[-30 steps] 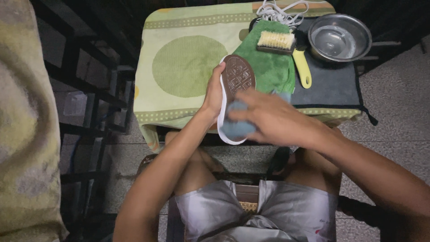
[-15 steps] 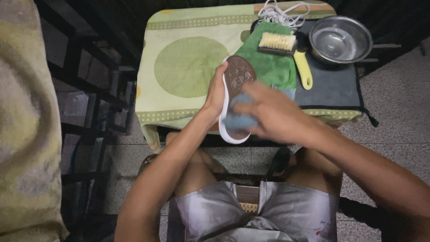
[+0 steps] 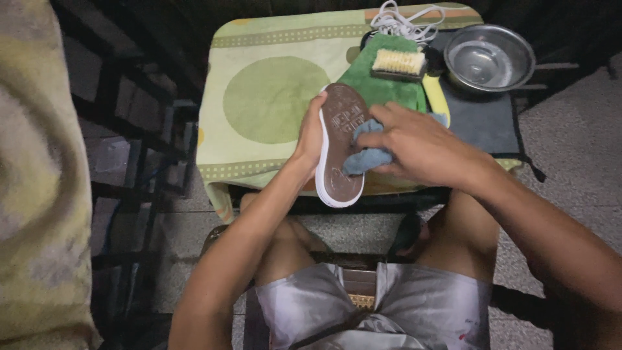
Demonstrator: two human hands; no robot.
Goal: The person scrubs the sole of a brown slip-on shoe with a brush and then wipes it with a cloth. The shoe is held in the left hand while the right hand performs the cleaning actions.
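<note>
1. Head view, the hands: the left hand (image 3: 310, 139) grips the shoe (image 3: 342, 150) by its edge, fingers curled round the white sidewall, brown sole turned up toward the camera. The right hand (image 3: 414, 144) is closed over a blue-grey cloth (image 3: 364, 157), pinching it and pressing it flat against the sole near the middle.

2. Head view, what has changed: a second ago the cloth sat lower, near the heel end, with the right hand covering that part. Now the hand has slid up and off to the side, and more of the heel tread shows. The shoe itself has barely shifted in the left hand's grip. By my reading that is a wiping stroke travelling along the sole, so the rubbing is well under way, not finished.

3. Head view, the surface: the shoe hangs just above the near edge of a small table under a green patterned tablecloth (image 3: 259, 97). Behind it lie a green towel (image 3: 382, 87), a scrubbing brush (image 3: 398, 61) resting on it, white laces (image 3: 405, 19) at the far edge, and a steel bowl (image 3: 487, 58) on a dark mat (image 3: 483, 120).

4. Head view, the room: dim, tiled floor (image 3: 570, 149) on the right, dark railings (image 3: 129, 155) on the left, and a blurred yellowish fabric (image 3: 32, 175) filling the left edge. The person sits, knees under the table.
</note>
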